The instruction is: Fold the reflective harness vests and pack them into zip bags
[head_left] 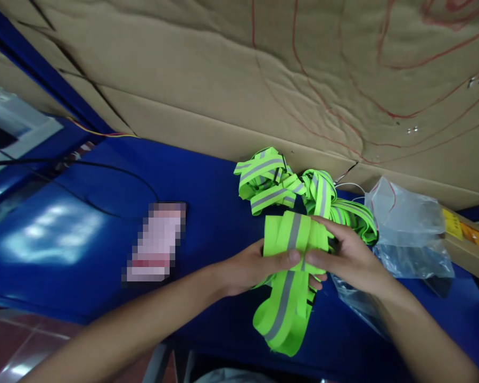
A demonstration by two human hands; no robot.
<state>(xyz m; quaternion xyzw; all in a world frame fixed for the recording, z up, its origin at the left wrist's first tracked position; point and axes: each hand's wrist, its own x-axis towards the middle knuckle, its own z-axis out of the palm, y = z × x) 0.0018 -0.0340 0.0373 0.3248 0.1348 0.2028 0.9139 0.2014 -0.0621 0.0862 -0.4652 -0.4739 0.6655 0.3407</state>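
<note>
**Q:** What are the two hands doing?

**A:** Both grip one bright green strap [293, 236] with a grey stripe down its middle. The left hand [251, 266] has its thumb pressed on the front of the folded strap and its fingers curled behind. The right hand [351, 260] closes on the strap's other end, with its thumb meeting the left thumb.

**Q:** Where is the strap?

**A:** Just above the blue bench [203, 213], near the middle of its front edge. The lower loops hang down past that edge.

**Q:** What lies around it?

**A:** A tangled pile of straps [281, 183] of the same kind lies just behind the hands, near the back edge of the bench. A crumpled clear plastic bag [407, 229] sits beside the right hand, towards the right end. A sheet of cardboard [263, 80], marked with red lines, stands along the back edge. Left of the hands and well apart from them lies a flat pink rectangle [155, 242], too blurred to identify. A thin black cable [115, 171] curves across the left part of the bench.
</note>
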